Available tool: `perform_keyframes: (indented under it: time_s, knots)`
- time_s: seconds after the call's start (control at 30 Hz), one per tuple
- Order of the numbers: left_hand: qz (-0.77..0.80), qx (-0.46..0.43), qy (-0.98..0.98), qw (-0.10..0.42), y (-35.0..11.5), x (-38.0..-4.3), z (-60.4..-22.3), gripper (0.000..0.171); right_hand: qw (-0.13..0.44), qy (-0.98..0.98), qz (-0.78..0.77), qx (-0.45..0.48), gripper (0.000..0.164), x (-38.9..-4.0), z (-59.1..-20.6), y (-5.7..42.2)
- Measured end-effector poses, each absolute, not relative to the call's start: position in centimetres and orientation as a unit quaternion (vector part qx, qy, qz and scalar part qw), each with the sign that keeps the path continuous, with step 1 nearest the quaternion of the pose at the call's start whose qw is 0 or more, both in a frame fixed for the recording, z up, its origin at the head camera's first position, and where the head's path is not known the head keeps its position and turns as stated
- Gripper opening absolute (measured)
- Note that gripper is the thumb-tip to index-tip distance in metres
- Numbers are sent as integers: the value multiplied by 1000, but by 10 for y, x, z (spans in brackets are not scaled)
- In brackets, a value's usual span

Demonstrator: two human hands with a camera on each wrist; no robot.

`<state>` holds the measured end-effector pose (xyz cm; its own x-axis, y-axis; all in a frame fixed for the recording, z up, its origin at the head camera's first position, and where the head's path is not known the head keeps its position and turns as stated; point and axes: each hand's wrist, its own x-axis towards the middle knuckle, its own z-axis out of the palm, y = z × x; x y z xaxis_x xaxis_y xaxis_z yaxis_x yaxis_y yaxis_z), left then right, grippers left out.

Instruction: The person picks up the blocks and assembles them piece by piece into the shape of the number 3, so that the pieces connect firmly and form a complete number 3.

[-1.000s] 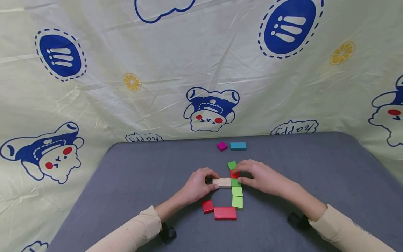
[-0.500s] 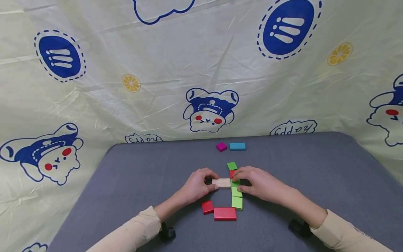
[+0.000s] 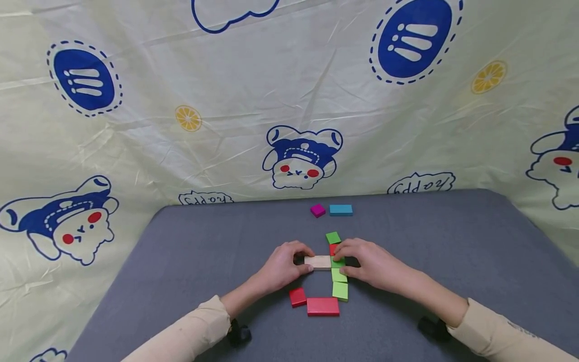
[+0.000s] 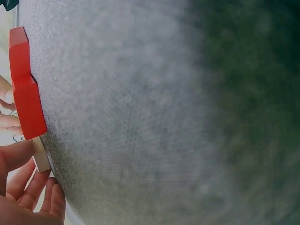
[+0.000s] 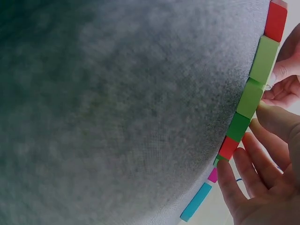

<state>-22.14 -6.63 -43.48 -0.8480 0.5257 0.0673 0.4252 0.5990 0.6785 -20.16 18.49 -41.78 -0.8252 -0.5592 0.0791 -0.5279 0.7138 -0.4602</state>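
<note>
My left hand (image 3: 282, 269) pinches a pale wooden block (image 3: 320, 262) between thumb and fingers, at its left end. The block lies flat, its right end against a column of coloured blocks. In the left wrist view, thumb and fingertips lie on this wooden block (image 4: 41, 157). My right hand (image 3: 371, 264) touches the column from the right. Its thumb is at the upper light green block (image 3: 339, 276), and its index fingertip overlaps the darker green block (image 3: 337, 263). Right wrist view: the fingers are loosely extended along the column, beside a red block (image 5: 228, 147).
Another green block (image 3: 332, 237) tops the column; a second light green block (image 3: 340, 291) is near its bottom. A long red block (image 3: 323, 307) and a smaller red block (image 3: 298, 297) lie below. Magenta (image 3: 318, 210) and blue (image 3: 341, 210) blocks sit near the grey table's (image 3: 203, 241) far edge.
My right hand has moved slightly toward the body along the column, from the red and green blocks to the green and light green ones. My left hand stays on the wooden block.
</note>
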Motion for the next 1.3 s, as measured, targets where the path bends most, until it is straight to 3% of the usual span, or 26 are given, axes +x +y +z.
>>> perform_keyframes:
  time_s: [0.87,1.07,1.3]
  knots:
    - [361,285,884,81,-65,-222,-434,21,21,926,-235,-296,22,-197,-418,188]
    - [349,293,885,96,-66,-231,-424,20,21,927,-232,-293,23,-197,-418,186]
    - [320,287,900,78,-62,-255,-413,25,28,927,-232,-292,23,-198,-417,185]
